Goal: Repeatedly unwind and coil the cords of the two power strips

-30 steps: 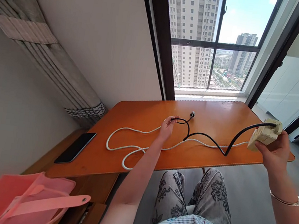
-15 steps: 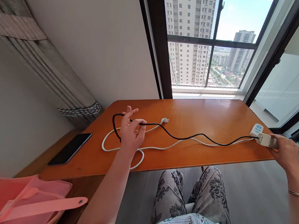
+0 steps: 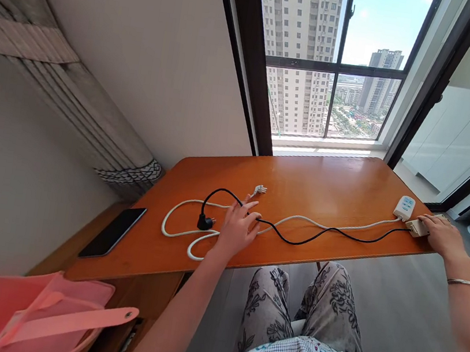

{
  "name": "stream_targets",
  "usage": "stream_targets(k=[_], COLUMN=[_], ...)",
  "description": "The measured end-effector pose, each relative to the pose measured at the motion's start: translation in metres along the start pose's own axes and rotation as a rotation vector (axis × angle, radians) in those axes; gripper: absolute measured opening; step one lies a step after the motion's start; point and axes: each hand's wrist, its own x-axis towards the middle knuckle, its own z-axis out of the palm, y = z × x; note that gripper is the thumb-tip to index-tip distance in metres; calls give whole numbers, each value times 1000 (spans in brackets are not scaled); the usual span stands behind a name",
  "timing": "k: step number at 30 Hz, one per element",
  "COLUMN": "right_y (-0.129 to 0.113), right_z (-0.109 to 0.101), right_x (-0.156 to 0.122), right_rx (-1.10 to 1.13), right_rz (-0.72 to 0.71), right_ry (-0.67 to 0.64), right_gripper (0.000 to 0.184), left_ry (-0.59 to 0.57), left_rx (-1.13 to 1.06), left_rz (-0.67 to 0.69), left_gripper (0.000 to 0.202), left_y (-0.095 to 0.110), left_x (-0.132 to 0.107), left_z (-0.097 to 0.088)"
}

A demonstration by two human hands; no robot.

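Observation:
My left hand [image 3: 239,227] lies on the orange table [image 3: 338,185] with its fingers stretched over a black cable [image 3: 318,234]. The cable's black plug [image 3: 204,222] rests just left of the hand. My right hand [image 3: 443,236] rests on a beige power strip [image 3: 415,226] at the table's right edge, fingers curved over it. A white cable [image 3: 185,216] loops across the table to a white plug [image 3: 259,190]. A white socket block [image 3: 404,207] sits beside the beige strip.
A black phone [image 3: 112,231] lies on the table's lower left part. A pink bag [image 3: 36,314] stands at the bottom left. A large window [image 3: 333,67] rises behind the table, a grey folded curtain [image 3: 67,94] hangs along the left wall.
The beige power strip has come down from the air onto the table's right edge. My left hand moved right and lowered the black cable; its plug now lies on the table.

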Motion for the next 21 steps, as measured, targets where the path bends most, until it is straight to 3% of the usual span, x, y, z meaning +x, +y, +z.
stream_targets(k=[4, 7, 11, 14, 18, 21], right_y=[-2, -28, -103, -170, -243, -274], right_z=[7, 7, -2, -17, -38, -52], right_x=[3, 7, 5, -4, -11, -10], right_rx=[-35, -85, 123, 330, 643, 875], right_rz=[31, -9, -236, -331, -509, -605], right_ry=[72, 93, 130, 219, 511, 746], right_gripper=[13, 16, 30, 26, 11, 20], left_ry=[-34, -86, -169, -215, -241, -234], left_rx=[-6, -47, -110, -129, -169, -177], left_rz=[-37, -59, -43, -40, -62, -88], left_gripper=[19, 27, 29, 26, 26, 26], left_y=[0, 0, 2, 5, 7, 8], left_x=[-7, -12, -17, -19, -20, -21], left_z=[14, 25, 38, 42, 44, 44])
